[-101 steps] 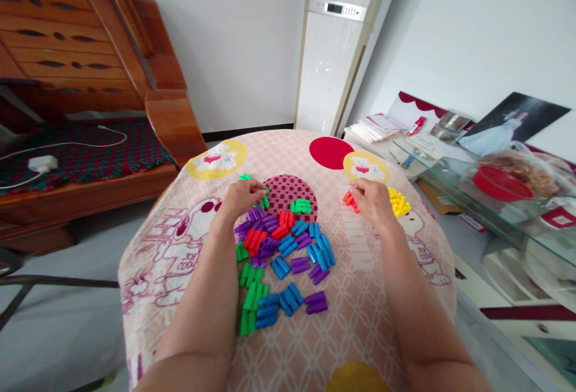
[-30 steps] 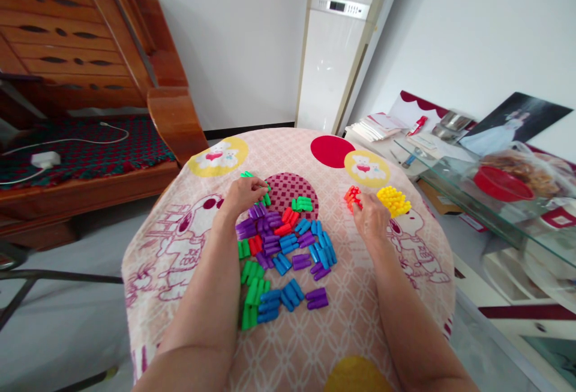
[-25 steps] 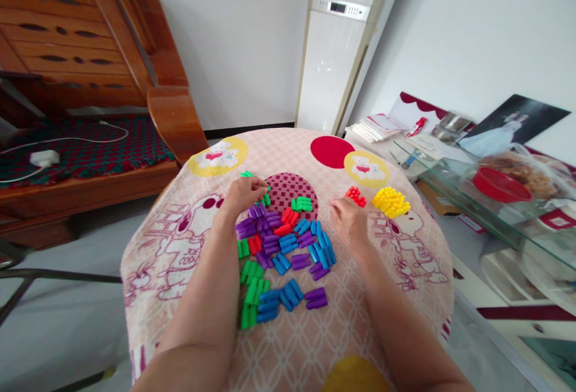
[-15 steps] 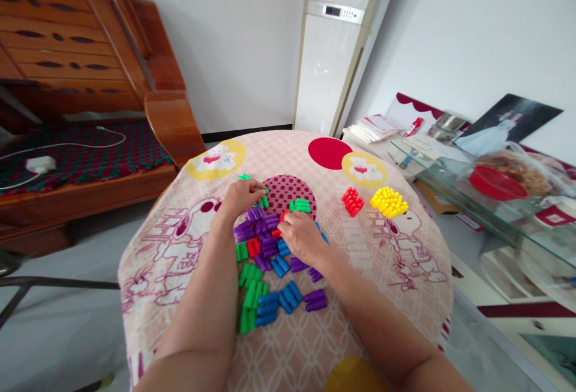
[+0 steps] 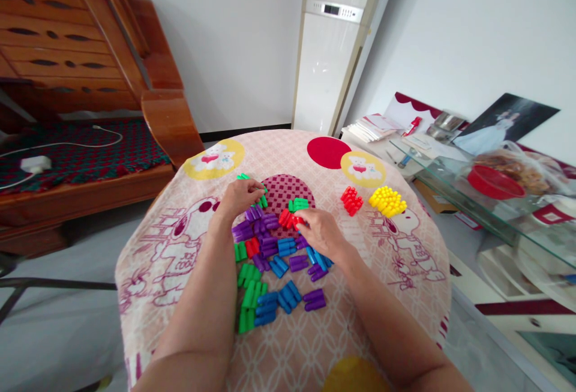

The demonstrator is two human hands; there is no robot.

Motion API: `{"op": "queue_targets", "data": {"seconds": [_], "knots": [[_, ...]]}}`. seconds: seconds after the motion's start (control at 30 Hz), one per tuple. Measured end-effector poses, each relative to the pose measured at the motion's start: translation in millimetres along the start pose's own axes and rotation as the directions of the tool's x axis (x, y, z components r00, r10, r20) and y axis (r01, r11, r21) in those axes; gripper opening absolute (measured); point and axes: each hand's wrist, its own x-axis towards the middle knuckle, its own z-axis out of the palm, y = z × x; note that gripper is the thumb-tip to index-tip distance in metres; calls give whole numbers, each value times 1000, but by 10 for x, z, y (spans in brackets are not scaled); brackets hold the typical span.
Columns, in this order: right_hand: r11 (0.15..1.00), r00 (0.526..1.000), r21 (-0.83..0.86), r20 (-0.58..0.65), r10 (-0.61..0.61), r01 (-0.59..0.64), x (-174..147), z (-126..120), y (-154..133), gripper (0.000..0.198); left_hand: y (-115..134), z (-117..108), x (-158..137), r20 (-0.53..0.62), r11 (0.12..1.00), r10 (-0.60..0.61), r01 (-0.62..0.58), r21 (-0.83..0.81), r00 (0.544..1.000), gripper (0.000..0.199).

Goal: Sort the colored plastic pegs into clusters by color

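On a round cloth-covered table (image 5: 180,320), small bullet-shaped plastic pieces lie loosely grouped. My right hand (image 5: 323,233) pinches a red piece (image 5: 297,222) at the right end of a red group (image 5: 285,219), just below some green pieces (image 5: 298,204). Over at the left, my left hand (image 5: 240,197) has its fingers drawn together beside other green pieces (image 5: 263,201); what they hold, if anything, is hidden. Between and below the hands are purple pieces (image 5: 243,232), blue pieces (image 5: 287,247) and a green cluster (image 5: 254,294).
Sorted red pieces (image 5: 351,200) and a yellow group (image 5: 387,201) lie on the table's right side. A glass shelf (image 5: 486,212) with a red bowl (image 5: 495,182) stands beyond the right edge. At the left is a wooden bench (image 5: 166,122).
My right hand has moved a little to the right, uncovering the red group and blue and purple pieces under it. My left hand stays in nearly the same place.
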Motion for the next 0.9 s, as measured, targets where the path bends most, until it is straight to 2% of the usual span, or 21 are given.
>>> {"op": "queue_targets", "data": {"seconds": [0.07, 0.13, 0.2, 0.27, 0.4, 0.6, 0.9], "knots": [[994, 989, 63, -109, 101, -94, 22, -110, 167, 19, 20, -5, -10, 11, 1000, -14, 14, -13, 1000, 27], [981, 950, 72, -243, 195, -183, 43, -248, 369, 20, 34, -8, -14, 14, 999, -29, 29, -16, 999, 27], [961, 895, 17, -359, 264, -277, 61, -376, 577, 19, 40, -10, -13, 12, 999, -38, 39, -18, 999, 27], [933, 855, -57, -424, 299, -355, 73, -462, 757, 17, 36, -11, -9, 13, 999, -40, 40, -19, 999, 27], [893, 834, -163, -457, 308, -419, 93, -465, 961, 16, 12, -8, 1, 14, 999, -34, 34, -14, 999, 27], [857, 859, -308, -444, 255, -413, 106, -343, 1026, 18, -14, -2, -3, 4, 1000, -20, 20, -18, 1000, 28], [831, 850, -345, -462, 254, -436, 64, -324, 1071, 17, -22, -3, 2, 11, 999, -15, 16, -37, 1000, 28]]}}
